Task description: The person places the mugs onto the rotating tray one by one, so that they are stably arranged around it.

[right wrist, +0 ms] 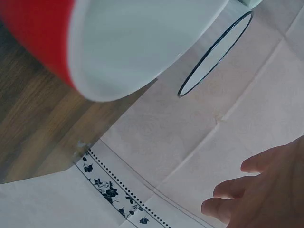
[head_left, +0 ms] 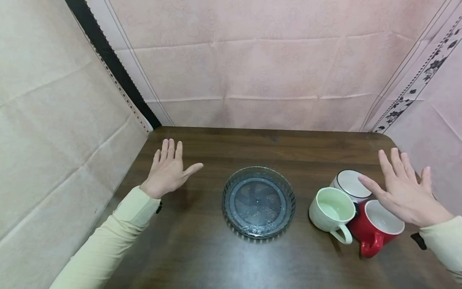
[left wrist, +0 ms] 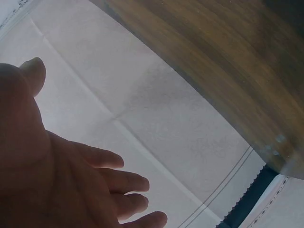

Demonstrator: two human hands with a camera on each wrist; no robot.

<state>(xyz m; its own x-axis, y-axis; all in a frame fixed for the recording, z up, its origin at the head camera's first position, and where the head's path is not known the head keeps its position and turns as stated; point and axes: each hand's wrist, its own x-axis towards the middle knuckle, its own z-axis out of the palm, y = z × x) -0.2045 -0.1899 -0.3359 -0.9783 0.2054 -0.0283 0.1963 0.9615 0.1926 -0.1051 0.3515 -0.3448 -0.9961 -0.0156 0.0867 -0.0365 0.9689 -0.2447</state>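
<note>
My left hand (head_left: pixel 167 174) is held above the left part of the table, fingers spread and holding nothing. My right hand (head_left: pixel 406 192), also spread and empty, hovers over the right side beside three mugs. Those are a light green mug (head_left: pixel 330 208), a red mug (head_left: pixel 373 226) with a white inside, and a white mug (head_left: pixel 348 182) with a dark rim behind them. A round clear glass dish (head_left: pixel 258 202) lies between the hands. In the right wrist view the red mug (right wrist: pixel 40 33) looms close, away from my fingers.
The brown wooden table (head_left: pixel 202 249) has pale cloth (head_left: pixel 252 72) hanging behind it and at both sides. A black strip (head_left: pixel 119 68) runs down the cloth at the left, and a floral border (head_left: pixel 415 88) at the right.
</note>
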